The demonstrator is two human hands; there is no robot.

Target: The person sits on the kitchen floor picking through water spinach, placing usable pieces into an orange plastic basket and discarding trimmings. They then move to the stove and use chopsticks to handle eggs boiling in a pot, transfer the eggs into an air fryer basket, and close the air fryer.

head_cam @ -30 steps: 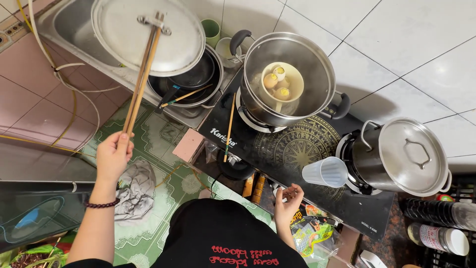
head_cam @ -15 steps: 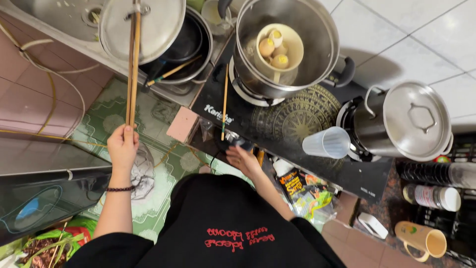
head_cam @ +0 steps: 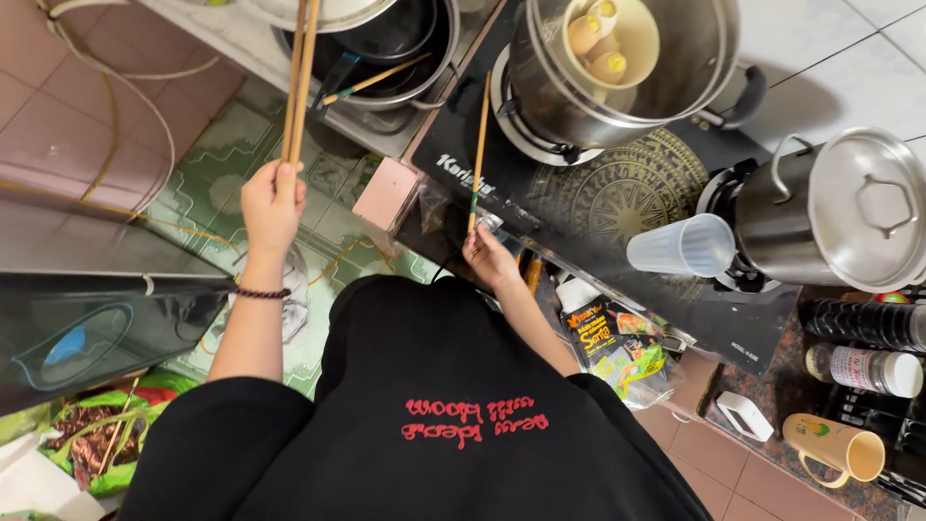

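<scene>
My left hand (head_cam: 272,205) grips the lower end of a pair of long wooden chopsticks (head_cam: 299,77), which reach up past a dark pan (head_cam: 391,43) to the frame's top. My right hand (head_cam: 488,257) pinches the near end of a single thin wooden stick (head_cam: 478,145) lying over the black cooktop (head_cam: 598,198). Its far tip rests by a steel pot (head_cam: 675,68). Inside the pot a cream bowl (head_cam: 637,34) holds peeled eggs. My black shirt fills the bottom of the view.
A lidded steel pot (head_cam: 858,207) stands at the right with a clear plastic cup (head_cam: 681,246) lying beside it. A pink box (head_cam: 386,193) sits at the cooktop's left edge. Bottles (head_cam: 863,370), a yellow mug (head_cam: 835,449) and a snack packet (head_cam: 613,347) lie lower right.
My right hand rose from near my body to the cooktop and took hold of the single stick. The view shifted closer; my left hand still holds the chopsticks.
</scene>
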